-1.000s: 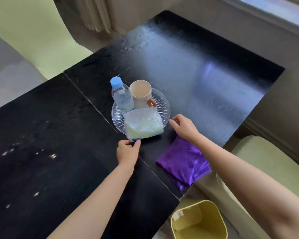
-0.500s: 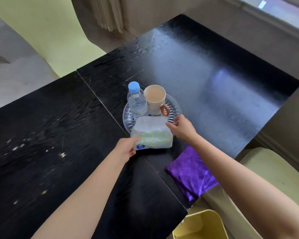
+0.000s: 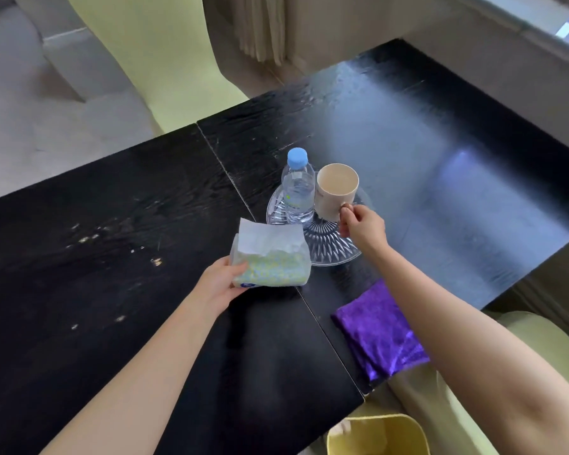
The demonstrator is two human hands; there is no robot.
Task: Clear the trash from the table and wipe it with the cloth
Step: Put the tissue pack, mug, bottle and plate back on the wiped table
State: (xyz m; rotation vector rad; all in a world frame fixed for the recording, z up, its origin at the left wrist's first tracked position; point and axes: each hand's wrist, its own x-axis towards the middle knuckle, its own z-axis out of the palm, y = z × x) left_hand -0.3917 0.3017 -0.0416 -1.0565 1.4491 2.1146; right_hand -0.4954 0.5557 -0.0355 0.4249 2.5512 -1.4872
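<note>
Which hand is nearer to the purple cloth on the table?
The right hand. It holds the mug by its handle, just beyond the cloth, with its forearm passing over it. The left hand holds the tissue pack, farther off to the cloth's left.

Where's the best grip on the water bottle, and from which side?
Probably the body of the water bottle, just under the blue cap, coming from its left or far side. It stands upright on the glass tray; the mug, held by the right hand, crowds its right side, and the tissue pack in the left hand sits in front.
</note>
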